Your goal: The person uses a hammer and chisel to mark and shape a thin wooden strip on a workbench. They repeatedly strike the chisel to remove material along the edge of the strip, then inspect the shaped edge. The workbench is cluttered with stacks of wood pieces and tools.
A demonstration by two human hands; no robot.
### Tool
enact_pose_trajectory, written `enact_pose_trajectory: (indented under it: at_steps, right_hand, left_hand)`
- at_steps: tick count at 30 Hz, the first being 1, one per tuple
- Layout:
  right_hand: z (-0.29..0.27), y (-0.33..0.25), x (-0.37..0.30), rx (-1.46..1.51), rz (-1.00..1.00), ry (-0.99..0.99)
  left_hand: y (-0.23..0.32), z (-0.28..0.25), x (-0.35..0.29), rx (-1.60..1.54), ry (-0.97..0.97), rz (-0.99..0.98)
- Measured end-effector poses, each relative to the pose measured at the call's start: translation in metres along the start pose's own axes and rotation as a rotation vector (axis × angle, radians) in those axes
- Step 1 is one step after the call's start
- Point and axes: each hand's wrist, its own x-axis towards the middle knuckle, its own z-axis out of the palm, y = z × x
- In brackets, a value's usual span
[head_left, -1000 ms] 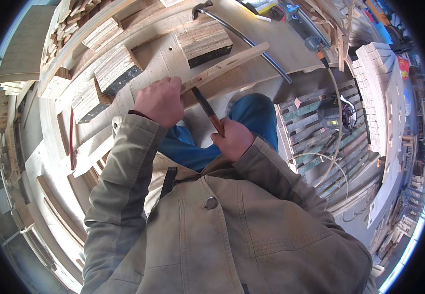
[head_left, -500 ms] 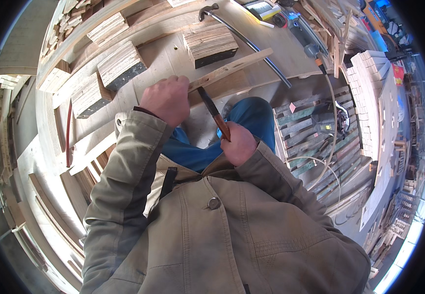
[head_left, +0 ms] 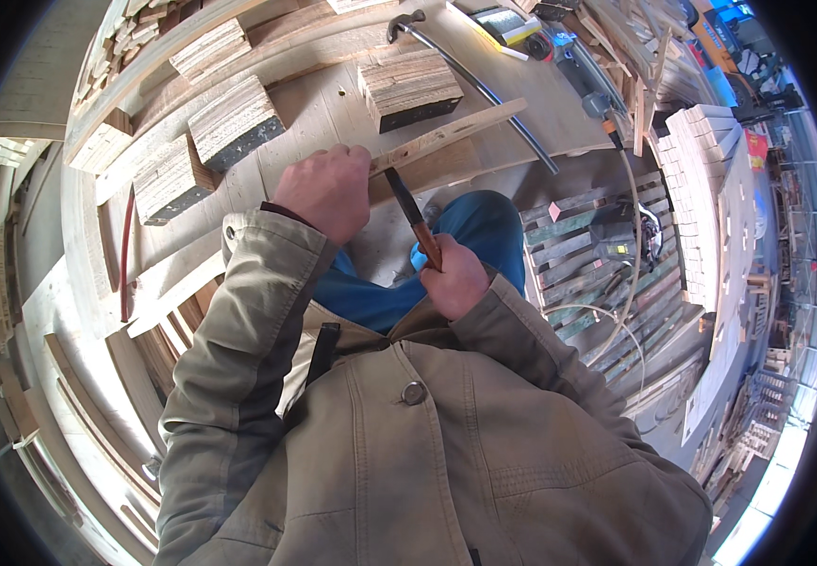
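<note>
My left hand [head_left: 328, 193] is closed round the near end of a thin wooden strip [head_left: 451, 130], which slants up to the right over the bench edge. In my right hand [head_left: 457, 280] is a wooden-handled tool with a dark, flat shaft [head_left: 406, 203]; the fingers wrap round its brown handle. The dark end of this tool meets the lower edge of the strip beside my left hand. Whether it is a chisel or another kind of tool, I cannot tell. Beyond the strip sits a layered wood block [head_left: 411, 87] with a dark side.
A claw hammer [head_left: 470, 75] lies on the bench at the far side. More blocks [head_left: 236, 121] and a red rod [head_left: 127, 255] are at the left. A hose [head_left: 636, 217] hangs from a power tool [head_left: 585, 83] above a slatted pallet [head_left: 578, 255] at the right.
The view has shifted slightly. Both hands, the strip and the tool keep nearly the same places relative to one another.
</note>
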Motion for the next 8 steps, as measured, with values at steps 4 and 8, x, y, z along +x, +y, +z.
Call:
enact_pose_trajectory:
  at_steps: [4, 8]
  right_hand:
    - [-0.0022, -0.0033, -0.0005, 0.116, 0.058, -0.054]
    - [-0.0037, -0.0059, 0.0008, 0.115, 0.057, -0.069]
  left_hand:
    - [-0.0019, 0.001, 0.0014, -0.023, -0.012, -0.012]
    - [-0.0036, -0.0023, 0.0, -0.028, -0.016, -0.004]
